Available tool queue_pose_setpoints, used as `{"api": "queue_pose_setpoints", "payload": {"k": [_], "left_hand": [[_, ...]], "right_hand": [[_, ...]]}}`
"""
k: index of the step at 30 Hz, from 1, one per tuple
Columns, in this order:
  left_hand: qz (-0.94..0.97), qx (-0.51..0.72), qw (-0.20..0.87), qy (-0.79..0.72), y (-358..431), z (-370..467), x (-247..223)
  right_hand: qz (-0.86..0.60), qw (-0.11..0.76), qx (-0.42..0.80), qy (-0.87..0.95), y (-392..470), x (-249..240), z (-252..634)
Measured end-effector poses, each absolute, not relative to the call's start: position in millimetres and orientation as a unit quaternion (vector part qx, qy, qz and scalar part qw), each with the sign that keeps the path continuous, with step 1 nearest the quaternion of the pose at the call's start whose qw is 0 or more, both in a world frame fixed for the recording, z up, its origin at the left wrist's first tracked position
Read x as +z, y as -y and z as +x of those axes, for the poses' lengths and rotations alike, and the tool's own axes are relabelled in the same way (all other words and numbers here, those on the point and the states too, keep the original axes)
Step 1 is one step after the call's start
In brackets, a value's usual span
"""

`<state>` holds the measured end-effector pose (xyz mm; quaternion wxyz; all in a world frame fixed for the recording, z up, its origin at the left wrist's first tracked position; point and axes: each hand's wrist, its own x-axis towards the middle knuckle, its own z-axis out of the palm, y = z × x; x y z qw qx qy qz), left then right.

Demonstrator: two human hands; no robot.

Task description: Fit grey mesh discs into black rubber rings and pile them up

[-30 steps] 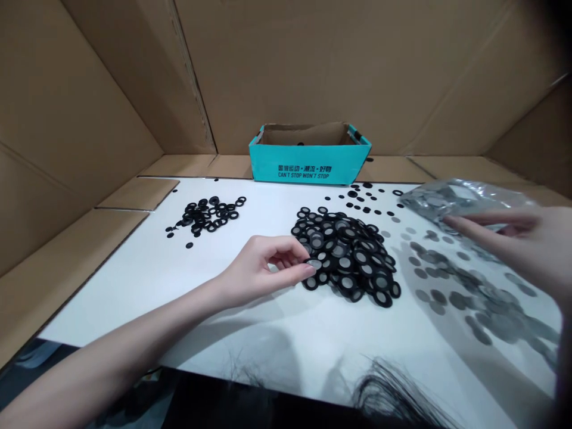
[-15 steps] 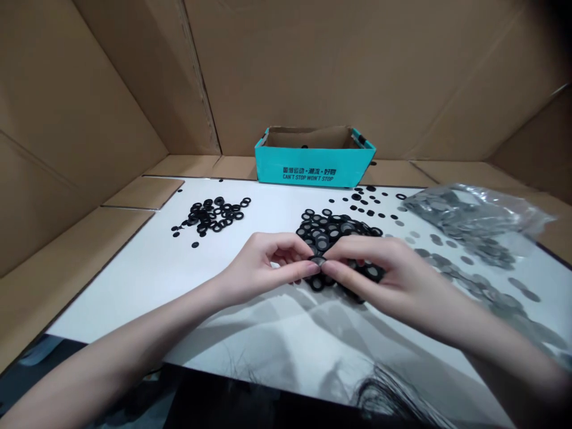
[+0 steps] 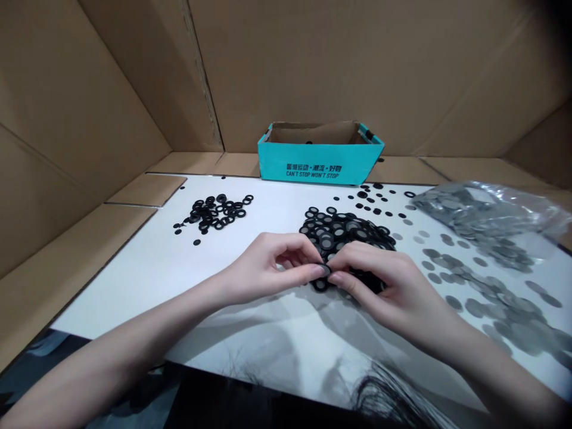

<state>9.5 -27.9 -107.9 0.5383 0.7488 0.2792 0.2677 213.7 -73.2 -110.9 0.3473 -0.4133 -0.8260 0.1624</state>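
Between both hands, just above the near edge of a pile, is a small black ring with a grey disc in its middle (image 3: 325, 270). My left hand (image 3: 272, 268) is closed, pinching its left side between thumb and fingers. From the right, my right hand (image 3: 388, 283) is closed on the same ring, thumb and forefinger at its edge. Beneath and behind the fingers lies the pile of black rings with grey centres (image 3: 328, 229), partly hidden by my right hand. Loose grey discs (image 3: 496, 292) are spread to the right of that hand.
A heap of black rings (image 3: 217, 211) lies at the left of the white table (image 3: 147, 268). At the back stands a turquoise box (image 3: 319, 161). Small black pieces (image 3: 373, 199) are scattered before it. A clear plastic bag (image 3: 487, 208) of grey discs lies at right. Cardboard walls (image 3: 357, 59) enclose the table.
Both hands keep their pinch on the ring. The right hand's fingertips have shifted slightly towards the ring's right edge, and more of the ring's face shows. The whole view has moved a little.
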Motion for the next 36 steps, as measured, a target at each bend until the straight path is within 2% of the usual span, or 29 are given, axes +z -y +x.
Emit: {"api": "queue_pose_setpoints", "payload": {"k": [20,28,36], "left_hand": [[0.778,0.261,0.478,-0.313,32.7,11.6,-111.0],[0.793,0.221,0.492,-0.281,28.8,7.8,-105.7],[0.829,0.237,0.431,-0.266,28.5,5.8,-107.4]], "right_hand": [[-0.436,0.358,0.252,0.786,73.6,-112.3,213.9],[-0.422,0.368,0.245,0.791,75.5,-115.1,213.4],[-0.415,0.367,0.212,0.805,75.9,-111.8,213.4]]}}
